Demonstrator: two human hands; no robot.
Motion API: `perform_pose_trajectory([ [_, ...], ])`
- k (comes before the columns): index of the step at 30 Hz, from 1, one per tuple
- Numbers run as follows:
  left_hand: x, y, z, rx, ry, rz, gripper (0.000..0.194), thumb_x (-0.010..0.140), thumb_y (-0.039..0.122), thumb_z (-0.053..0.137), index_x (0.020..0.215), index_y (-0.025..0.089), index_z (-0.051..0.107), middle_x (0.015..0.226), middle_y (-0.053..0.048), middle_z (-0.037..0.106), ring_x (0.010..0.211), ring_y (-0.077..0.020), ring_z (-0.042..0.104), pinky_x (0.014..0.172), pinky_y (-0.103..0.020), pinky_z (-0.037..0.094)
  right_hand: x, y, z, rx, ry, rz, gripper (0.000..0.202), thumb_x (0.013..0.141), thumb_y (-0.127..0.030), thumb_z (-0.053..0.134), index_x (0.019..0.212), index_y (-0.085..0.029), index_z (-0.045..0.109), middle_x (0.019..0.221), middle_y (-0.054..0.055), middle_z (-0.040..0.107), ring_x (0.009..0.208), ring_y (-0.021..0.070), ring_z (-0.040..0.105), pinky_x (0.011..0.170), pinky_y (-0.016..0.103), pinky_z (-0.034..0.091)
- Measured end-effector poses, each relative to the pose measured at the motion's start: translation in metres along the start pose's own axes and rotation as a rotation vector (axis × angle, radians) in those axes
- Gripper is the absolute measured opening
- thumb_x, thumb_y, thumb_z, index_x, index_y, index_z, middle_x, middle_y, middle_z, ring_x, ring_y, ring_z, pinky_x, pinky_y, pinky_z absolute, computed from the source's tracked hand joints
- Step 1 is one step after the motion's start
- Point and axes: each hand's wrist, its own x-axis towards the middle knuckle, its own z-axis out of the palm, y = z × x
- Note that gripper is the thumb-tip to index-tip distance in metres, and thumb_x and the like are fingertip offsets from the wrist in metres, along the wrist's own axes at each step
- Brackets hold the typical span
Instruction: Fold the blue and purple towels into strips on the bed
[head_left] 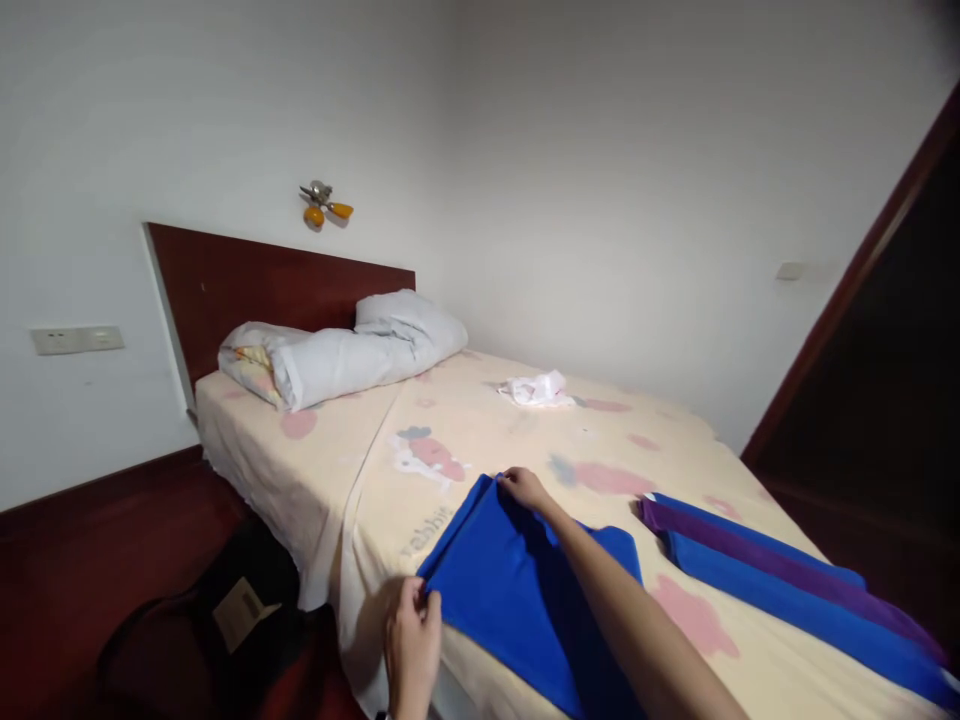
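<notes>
A bright blue cloth [517,590], folded in layers, lies flat near the bed's front left edge. My left hand [415,640] pinches its near left corner between thumb and fingers. At the far left corner, the fingertips of my right hand [523,488] grip the same cloth. My right forearm crosses over the cloth and hides part of it. To the right lie long folded cloths, a blue one [795,610] in front, a purple one [780,565] in the middle and another blue one [757,530] behind.
The bed [360,440] has a cream sheet with pink prints. A rolled white quilt [352,355] rests by the dark headboard [277,280]. A crumpled white cloth or bag [536,388] lies farther back. On the floor at left is a black bag [225,610] with a cardboard piece [241,612].
</notes>
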Motion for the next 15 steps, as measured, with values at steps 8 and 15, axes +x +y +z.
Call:
perform_pose_trajectory([
  [8,0.026,-0.024,0.007,0.012,0.073,0.105,0.027,0.084,0.046,0.050,0.078,0.026,0.066,0.085,-0.008,0.067,0.079,-0.0251,0.070,0.072,-0.035,0.057,0.043,0.010,0.035,-0.129,-0.019,0.061,0.026,0.094,-0.041,0.063,0.097,-0.016,0.067,0.103,0.003,0.068,0.094,0.0190,0.064,0.088,0.039,0.054],
  [15,0.034,-0.016,-0.008,-0.115,-0.119,0.098,0.037,0.083,0.060,0.060,0.082,0.028,0.078,0.082,-0.005,0.078,0.074,-0.0238,0.075,0.068,-0.026,0.061,0.042,0.001,0.029,0.081,0.010,0.017,0.027,0.093,-0.041,0.065,0.085,-0.015,0.065,0.088,0.000,0.067,0.081,0.0157,0.064,0.079,0.034,0.054],
])
